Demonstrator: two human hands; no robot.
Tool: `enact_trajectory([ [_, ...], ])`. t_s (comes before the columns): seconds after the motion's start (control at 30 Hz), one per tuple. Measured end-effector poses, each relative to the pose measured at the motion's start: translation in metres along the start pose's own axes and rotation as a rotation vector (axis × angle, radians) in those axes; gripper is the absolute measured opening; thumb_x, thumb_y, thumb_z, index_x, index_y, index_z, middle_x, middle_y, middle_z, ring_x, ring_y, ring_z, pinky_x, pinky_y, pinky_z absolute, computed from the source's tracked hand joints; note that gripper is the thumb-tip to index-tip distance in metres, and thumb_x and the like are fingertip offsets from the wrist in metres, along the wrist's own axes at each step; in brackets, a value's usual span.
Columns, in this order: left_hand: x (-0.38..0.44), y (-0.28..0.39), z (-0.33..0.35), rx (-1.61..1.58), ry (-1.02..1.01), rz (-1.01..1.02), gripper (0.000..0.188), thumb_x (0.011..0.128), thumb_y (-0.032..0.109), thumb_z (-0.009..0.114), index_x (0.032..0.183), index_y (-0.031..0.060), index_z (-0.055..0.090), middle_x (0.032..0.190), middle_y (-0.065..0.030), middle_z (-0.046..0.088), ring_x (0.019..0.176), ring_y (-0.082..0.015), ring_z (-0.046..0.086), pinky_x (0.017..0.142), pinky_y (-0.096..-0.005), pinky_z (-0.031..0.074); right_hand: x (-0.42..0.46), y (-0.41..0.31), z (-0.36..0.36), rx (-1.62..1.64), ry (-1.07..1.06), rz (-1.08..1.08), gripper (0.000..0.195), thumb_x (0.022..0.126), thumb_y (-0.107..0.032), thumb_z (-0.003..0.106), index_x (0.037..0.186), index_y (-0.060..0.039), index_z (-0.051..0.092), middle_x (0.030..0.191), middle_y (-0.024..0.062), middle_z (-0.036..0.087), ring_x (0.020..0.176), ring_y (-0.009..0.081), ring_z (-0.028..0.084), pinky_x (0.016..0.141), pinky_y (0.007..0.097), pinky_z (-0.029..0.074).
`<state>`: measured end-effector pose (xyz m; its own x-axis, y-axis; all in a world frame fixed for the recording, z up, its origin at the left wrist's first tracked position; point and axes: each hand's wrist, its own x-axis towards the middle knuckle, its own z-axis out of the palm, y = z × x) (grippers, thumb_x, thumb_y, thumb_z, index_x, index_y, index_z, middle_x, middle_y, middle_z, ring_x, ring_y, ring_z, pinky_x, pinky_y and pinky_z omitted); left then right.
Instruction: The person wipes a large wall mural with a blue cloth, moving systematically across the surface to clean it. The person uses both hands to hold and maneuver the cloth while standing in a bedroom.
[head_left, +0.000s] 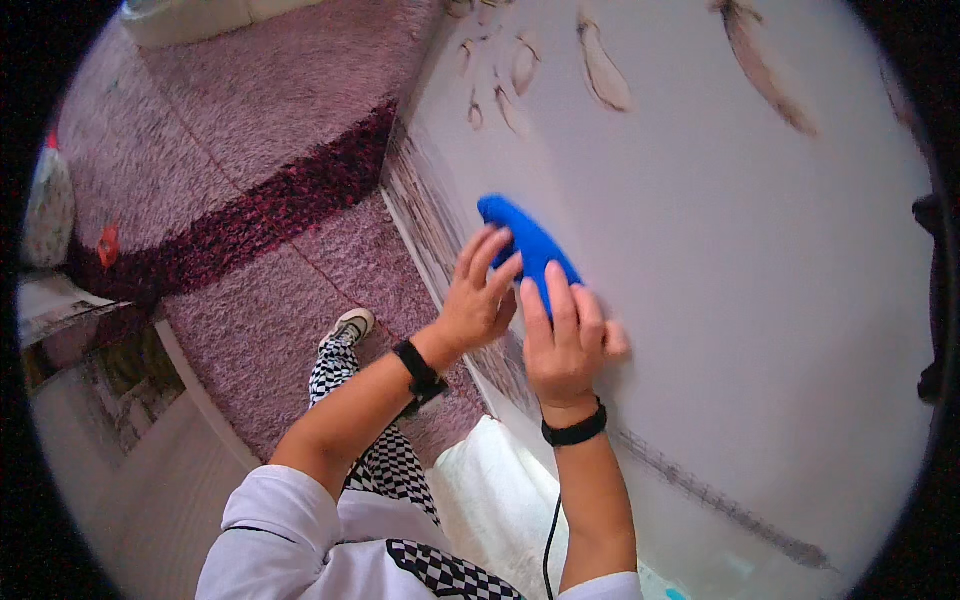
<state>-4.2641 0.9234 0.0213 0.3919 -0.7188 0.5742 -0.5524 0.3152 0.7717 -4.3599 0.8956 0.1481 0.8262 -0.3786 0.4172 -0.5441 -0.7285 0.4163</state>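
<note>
A bright blue cloth (534, 244) lies bunched against a pale wall (712, 262) that bears a painted or printed feather pattern. My right hand (566, 341) presses on the cloth's lower part with its fingers spread over it. My left hand (484, 296) is at the cloth's left edge, its fingertips touching or just in front of the blue; whether it grips the cloth is not clear. Each wrist wears a black band.
A mauve shaggy rug (330, 262) with a dark purple stripe covers the floor at the left. A thin red cord (307, 259) crosses it past my shoe (355, 325). A white fluffy cover (495, 495) lies below my hands. A small orange-red object (109, 244) is at the far left.
</note>
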Motion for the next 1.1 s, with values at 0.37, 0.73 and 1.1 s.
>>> enact_trajectory([
  [0.37, -0.166, 0.023, 0.063, -0.062, -0.245, -0.191, 0.064, 0.064, -0.005, 0.058, 0.125, 0.0045, 0.040, 0.135, -0.0228, 0.034, 0.126, -0.0445, 0.033, 0.102, -0.0528, 0.031, -0.163, -0.013, 0.027, 0.052, -0.256, -0.178, 0.017, 0.082, -0.017, 0.058, 0.097, -0.0118, 0.066, 0.113, 0.0060, 0.063, 0.094, 0.0183, 0.055, 0.072, 0.0340, 0.035],
  [0.73, -0.093, 0.098, 0.049, -0.070, -0.021, 0.021, 0.061, 0.064, -0.001, 0.059, 0.123, 0.0117, 0.049, 0.134, -0.0171, 0.038, 0.124, -0.0389, 0.034, 0.100, -0.0517, 0.031, -0.130, 0.026, -0.072, -0.082, -0.004, 0.015, 0.021, 0.084, -0.019, 0.059, 0.104, -0.0199, 0.065, 0.116, 0.0001, 0.062, 0.098, 0.0151, 0.053, 0.078, 0.0334, 0.029],
  [1.1, -0.173, 0.102, 0.055, 0.002, -0.459, 0.025, 0.061, 0.067, 0.005, 0.060, 0.126, 0.0161, 0.048, 0.134, -0.0147, 0.039, 0.125, -0.0344, 0.035, 0.105, -0.0508, 0.025, -0.226, 0.013, -0.064, -0.047, -0.155, 0.011, 0.015, 0.082, -0.016, 0.059, 0.095, -0.0189, 0.067, 0.113, -0.0001, 0.063, 0.095, 0.0151, 0.054, 0.075, 0.0347, 0.032],
])
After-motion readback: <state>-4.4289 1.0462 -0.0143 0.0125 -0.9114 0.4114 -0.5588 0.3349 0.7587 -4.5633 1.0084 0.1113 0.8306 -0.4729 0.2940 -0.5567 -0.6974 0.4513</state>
